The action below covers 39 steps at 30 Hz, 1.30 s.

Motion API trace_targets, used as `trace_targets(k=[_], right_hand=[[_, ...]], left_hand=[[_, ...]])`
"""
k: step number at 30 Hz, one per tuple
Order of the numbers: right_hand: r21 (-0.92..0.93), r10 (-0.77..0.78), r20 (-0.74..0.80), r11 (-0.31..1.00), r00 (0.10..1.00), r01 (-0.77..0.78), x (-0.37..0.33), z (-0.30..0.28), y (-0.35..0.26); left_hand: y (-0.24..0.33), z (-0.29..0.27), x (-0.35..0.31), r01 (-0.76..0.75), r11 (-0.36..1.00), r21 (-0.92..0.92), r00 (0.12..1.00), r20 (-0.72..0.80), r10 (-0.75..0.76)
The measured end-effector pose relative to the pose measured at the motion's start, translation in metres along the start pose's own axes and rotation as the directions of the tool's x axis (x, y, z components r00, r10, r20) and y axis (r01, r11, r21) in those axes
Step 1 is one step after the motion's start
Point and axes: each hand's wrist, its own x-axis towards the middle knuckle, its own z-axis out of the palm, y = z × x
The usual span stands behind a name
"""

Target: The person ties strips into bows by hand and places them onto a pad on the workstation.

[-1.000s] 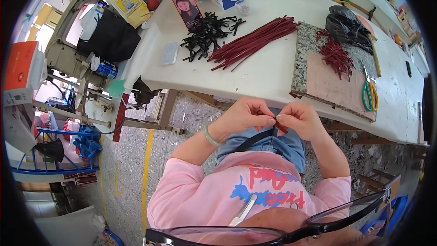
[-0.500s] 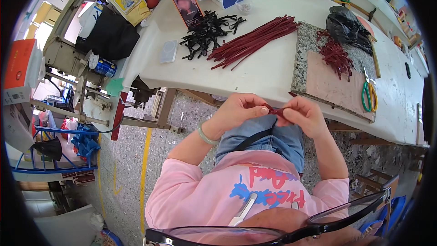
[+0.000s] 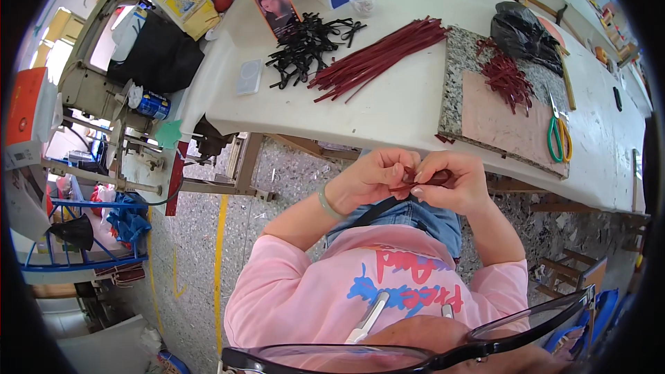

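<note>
Both hands meet over my lap, just off the table's near edge. My left hand [image 3: 374, 176] pinches a dark red strip [image 3: 438, 178] between thumb and fingers. The right hand [image 3: 454, 179] grips the same strip, which shows looped beside its thumb; the fingers hide the rest. Beyond them on the table lies a bundle of long dark red strips [image 3: 381, 55]. A heap of small black bows [image 3: 305, 48] is left of that bundle. On the granite slab [image 3: 454, 73] at the right lies a pile of short dark red pieces [image 3: 508, 77].
Scissors with green and yellow handles [image 3: 558, 138] lie on the slab, near a black plastic bag [image 3: 526, 38]. A phone [image 3: 276, 8] stands behind the bows, with a small white box [image 3: 249, 77] nearby. A sewing machine [image 3: 83, 48] stands at left.
My hands have drawn closer together and turned inward, and the red strip now shows a loop by the right hand. The view has shifted slightly.
</note>
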Motion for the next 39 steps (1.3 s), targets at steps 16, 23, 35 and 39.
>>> trace_targets(k=[16,23,35,39], right_hand=[[0.117,0.352,-0.206,0.935,0.913,-0.334,0.013,-0.039,-0.018],[0.016,0.178,-0.29,0.983,0.94,-0.181,0.009,-0.033,0.002],[0.018,0.149,-0.314,0.988,0.938,-0.151,0.012,-0.038,0.0],[0.048,0.05,-0.153,0.998,0.987,-0.043,0.013,-0.02,0.003]], left_hand=[[0.019,0.013,0.013,0.032,0.863,0.504,0.867,-0.443,0.227],[0.008,0.012,0.019,0.048,0.78,0.623,0.847,-0.44,0.299],[0.021,0.004,0.016,-0.017,0.901,0.432,0.877,-0.427,0.222],[0.019,0.004,0.016,-0.022,0.963,0.27,0.931,-0.344,0.118]])
